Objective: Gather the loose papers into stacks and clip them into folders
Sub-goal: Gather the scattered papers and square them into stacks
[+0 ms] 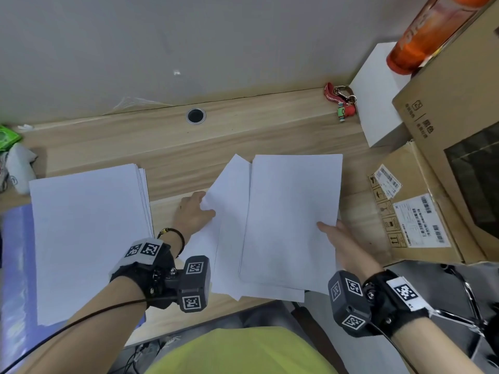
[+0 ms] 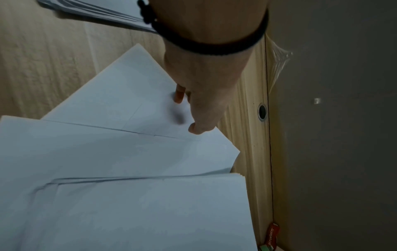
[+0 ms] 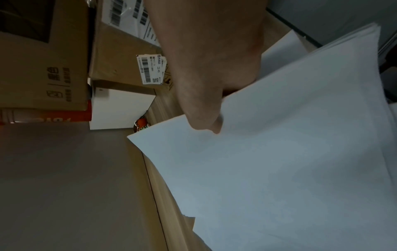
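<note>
A squared stack of white paper (image 1: 89, 238) lies at the desk's left, over a blue folder (image 1: 16, 265). In the middle, loose white sheets (image 1: 229, 211) fan out askew. My left hand (image 1: 194, 211) pinches their left edge, thumb on top (image 2: 197, 129). A neater sheaf of papers (image 1: 291, 220) lies to the right, lifted a little. My right hand (image 1: 337, 236) grips its right edge, with the thumb on top (image 3: 212, 125) and the fingers hidden beneath.
Cardboard boxes (image 1: 421, 206) and a white box (image 1: 378, 103) crowd the right side, with an orange bottle (image 1: 429, 33) on top. A keychain (image 1: 341, 99) lies by the wall. A cable hole (image 1: 195, 116) sits in the wooden desk (image 1: 189, 147). White and green items (image 1: 16, 163) lie far left.
</note>
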### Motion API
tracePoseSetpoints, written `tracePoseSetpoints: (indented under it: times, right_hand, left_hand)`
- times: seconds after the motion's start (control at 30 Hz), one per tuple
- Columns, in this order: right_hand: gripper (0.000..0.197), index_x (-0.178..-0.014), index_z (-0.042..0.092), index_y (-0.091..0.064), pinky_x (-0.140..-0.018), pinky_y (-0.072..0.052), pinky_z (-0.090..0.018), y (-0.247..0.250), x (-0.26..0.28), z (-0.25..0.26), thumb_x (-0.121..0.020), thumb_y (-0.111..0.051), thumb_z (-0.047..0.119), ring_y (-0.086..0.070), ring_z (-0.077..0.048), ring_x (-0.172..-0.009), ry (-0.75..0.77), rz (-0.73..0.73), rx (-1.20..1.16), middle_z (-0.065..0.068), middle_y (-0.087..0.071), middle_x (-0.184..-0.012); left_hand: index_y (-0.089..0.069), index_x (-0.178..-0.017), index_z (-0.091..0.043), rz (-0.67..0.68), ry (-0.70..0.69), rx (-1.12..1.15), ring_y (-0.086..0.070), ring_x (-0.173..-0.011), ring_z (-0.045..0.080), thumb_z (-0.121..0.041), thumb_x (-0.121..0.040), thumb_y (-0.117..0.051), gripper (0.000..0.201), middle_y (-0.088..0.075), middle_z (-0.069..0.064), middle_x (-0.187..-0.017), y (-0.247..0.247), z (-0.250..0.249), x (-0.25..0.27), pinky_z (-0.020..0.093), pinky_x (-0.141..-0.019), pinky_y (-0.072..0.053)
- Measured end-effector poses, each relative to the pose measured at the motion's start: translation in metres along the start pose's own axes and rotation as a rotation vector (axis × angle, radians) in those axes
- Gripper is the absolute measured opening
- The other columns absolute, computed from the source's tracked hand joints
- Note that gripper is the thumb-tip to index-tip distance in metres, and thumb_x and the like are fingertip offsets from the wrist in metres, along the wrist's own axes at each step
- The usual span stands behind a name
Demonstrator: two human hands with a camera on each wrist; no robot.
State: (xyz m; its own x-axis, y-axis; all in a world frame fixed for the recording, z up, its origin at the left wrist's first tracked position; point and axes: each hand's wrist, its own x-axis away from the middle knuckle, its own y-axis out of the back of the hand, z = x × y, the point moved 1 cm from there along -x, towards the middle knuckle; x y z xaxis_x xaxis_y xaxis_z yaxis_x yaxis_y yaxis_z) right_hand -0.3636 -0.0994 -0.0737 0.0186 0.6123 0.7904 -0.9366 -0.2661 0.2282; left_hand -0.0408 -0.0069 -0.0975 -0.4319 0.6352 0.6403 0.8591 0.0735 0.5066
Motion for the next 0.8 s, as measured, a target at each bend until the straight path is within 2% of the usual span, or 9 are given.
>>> tracePoseSetpoints:
  times: [0.1, 0.17, 0.23, 0.3, 0.37, 0.5, 0.57, 0.7, 0.8]
  right_hand:
    - [0.029, -0.126, 0.016, -0.054, -0.092, -0.046, -0.035, -0.009, -0.001, -0.003, -0.098, -0.052, 0.015, -0.059, -0.019, -0.093, -0.005, 0.022, -0.007, 0.003, -0.063, -0.101]
    - [0.032, -0.129, 0.012, -0.053, -0.100, -0.045, -0.041, -0.017, 0.000, -0.006, -0.098, -0.052, 0.016, -0.059, -0.025, -0.106, -0.030, 0.046, -0.037, -0.003, -0.064, -0.113]
    - [0.038, -0.135, 0.010, -0.050, -0.104, -0.043, -0.046, -0.025, 0.000, -0.010, -0.098, -0.052, 0.016, -0.057, -0.028, -0.115, -0.052, 0.075, -0.075, -0.007, -0.060, -0.127]
    - [0.034, -0.132, 0.009, -0.051, -0.095, -0.048, -0.043, -0.034, 0.001, -0.013, -0.099, -0.050, 0.014, -0.059, -0.027, -0.109, -0.065, 0.107, -0.116, -0.008, -0.061, -0.126]
    - [0.029, -0.127, 0.007, -0.054, -0.080, -0.052, -0.037, -0.046, 0.005, -0.015, -0.099, -0.047, 0.010, -0.062, -0.026, -0.098, -0.072, 0.165, -0.141, -0.011, -0.063, -0.119]
    - [0.027, -0.124, 0.011, -0.057, -0.094, -0.049, -0.041, -0.057, 0.015, -0.011, -0.098, -0.049, 0.011, -0.063, -0.026, -0.105, -0.022, 0.271, -0.010, -0.007, -0.066, -0.119]
    - [0.024, -0.121, 0.016, -0.058, -0.096, -0.048, -0.040, -0.044, 0.018, -0.001, -0.099, -0.050, 0.017, -0.062, -0.023, -0.106, 0.045, 0.295, 0.092, -0.004, -0.066, -0.120]
    - [0.034, -0.132, 0.019, -0.051, -0.097, -0.040, -0.033, 0.015, 0.007, 0.013, -0.099, -0.047, 0.018, -0.046, -0.013, -0.117, 0.141, -0.016, 0.219, 0.007, -0.050, -0.129]
    - [0.033, -0.130, 0.018, -0.051, -0.074, -0.045, -0.028, 0.038, 0.003, 0.008, -0.097, -0.047, 0.012, -0.055, -0.016, -0.099, 0.121, -0.107, 0.166, 0.000, -0.058, -0.121]
  left_hand:
    - [-0.041, -0.139, -0.015, 0.041, -0.002, 0.077, -0.047, -0.111, 0.020, -0.013, -0.088, -0.061, 0.054, -0.043, 0.002, -0.125, 0.000, -0.008, 0.007, 0.031, -0.084, -0.041]
    - [-0.044, -0.134, -0.012, 0.071, 0.021, 0.176, -0.052, -0.104, 0.020, -0.007, -0.089, -0.060, 0.048, -0.052, 0.004, -0.121, 0.000, -0.009, 0.012, 0.031, -0.083, -0.042]
    - [-0.049, -0.129, -0.007, 0.100, 0.044, 0.268, -0.060, -0.105, 0.025, -0.006, -0.088, -0.062, 0.043, -0.060, 0.008, -0.121, 0.001, -0.007, 0.016, 0.038, -0.091, -0.049]
    - [-0.056, -0.121, -0.008, 0.122, 0.044, 0.290, -0.063, -0.103, 0.027, -0.007, -0.088, -0.064, 0.034, -0.064, 0.009, -0.119, 0.002, -0.005, 0.019, 0.041, -0.094, -0.051]
    - [-0.061, -0.112, -0.009, 0.139, 0.042, 0.272, -0.065, -0.097, 0.028, -0.010, -0.089, -0.065, 0.024, -0.067, 0.009, -0.114, 0.002, -0.002, 0.020, 0.040, -0.089, -0.053]
    - [-0.066, -0.108, -0.011, 0.055, 0.042, 0.161, -0.065, -0.100, 0.032, -0.025, -0.080, -0.072, 0.032, -0.067, 0.010, -0.112, 0.007, 0.002, 0.022, 0.044, -0.089, -0.054]
    - [-0.063, -0.113, -0.010, 0.031, 0.031, 0.141, -0.063, -0.101, 0.030, -0.025, -0.078, -0.072, 0.040, -0.064, 0.009, -0.114, 0.009, 0.001, 0.021, 0.041, -0.088, -0.053]
    - [-0.056, -0.126, -0.005, 0.025, 0.002, 0.132, -0.057, -0.098, 0.022, -0.009, -0.088, -0.064, 0.039, -0.061, 0.005, -0.115, 0.009, -0.006, 0.020, 0.026, -0.075, -0.042]
    - [-0.058, -0.123, -0.009, -0.001, -0.014, 0.086, -0.058, -0.099, 0.022, -0.013, -0.087, -0.064, 0.036, -0.062, 0.002, -0.112, 0.005, -0.012, 0.020, 0.026, -0.076, -0.041]
